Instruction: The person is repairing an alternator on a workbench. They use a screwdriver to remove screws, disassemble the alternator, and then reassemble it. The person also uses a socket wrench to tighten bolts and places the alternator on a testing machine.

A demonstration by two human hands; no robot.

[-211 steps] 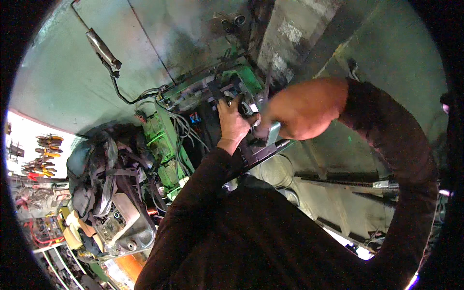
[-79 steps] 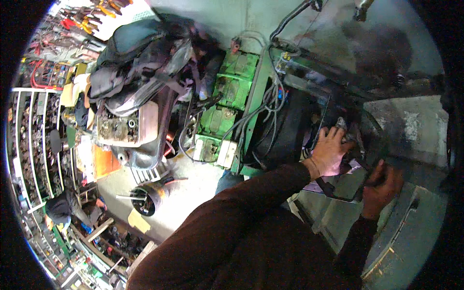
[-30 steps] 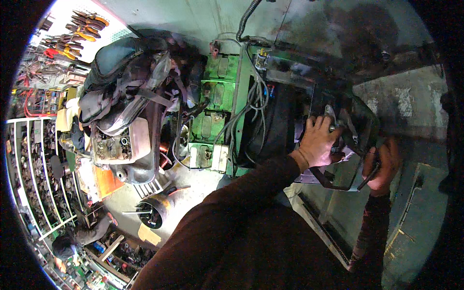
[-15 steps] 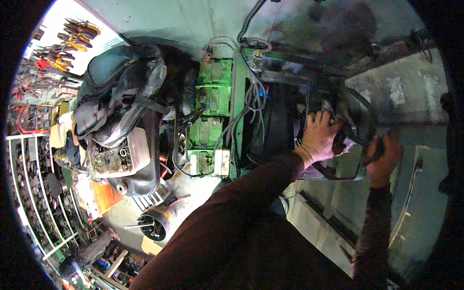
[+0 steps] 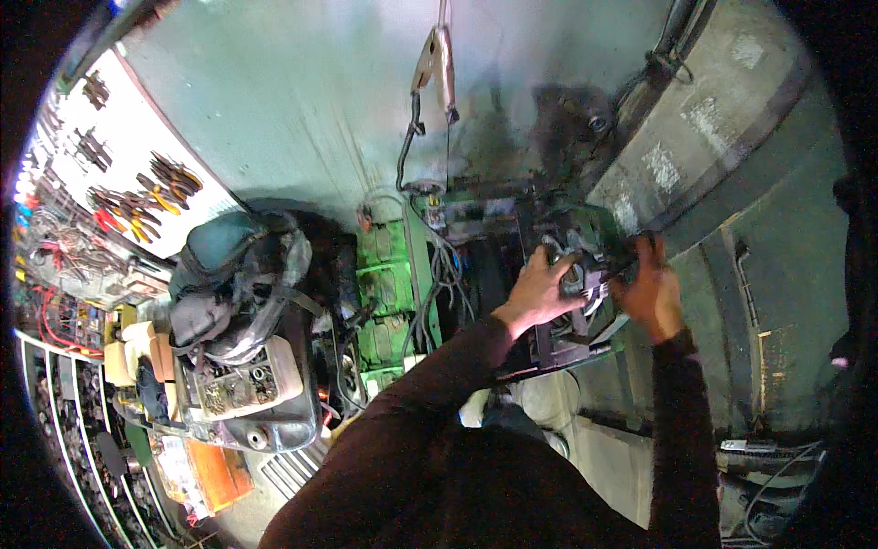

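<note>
A dark-framed machine with a green housing [image 5: 594, 224] stands in front of me, and a grey metal part [image 5: 585, 273] sits in its top. My left hand [image 5: 535, 295] rests at the left side of this part. Its thumb and fingers are spread apart against it. On the other side, my right hand [image 5: 651, 293] is bent at the machine's right edge with its fingers curled round something dark. What that is, I cannot make out. Grey cables [image 5: 445, 270] hang in loops at the machine's left.
Green battery-like blocks [image 5: 384, 288] stand in a row left of the machine. Further left are a dark backpack [image 5: 219, 274] and a plastic tray [image 5: 288, 361] of small metal parts. Pliers [image 5: 166, 188] hang on a white board. A large metal clamp [image 5: 434, 64] hangs above.
The view has shifted, showing more of the wall and the hanging clamp. My right hand has come in from the right to the machine's edge, closer to my left hand.
</note>
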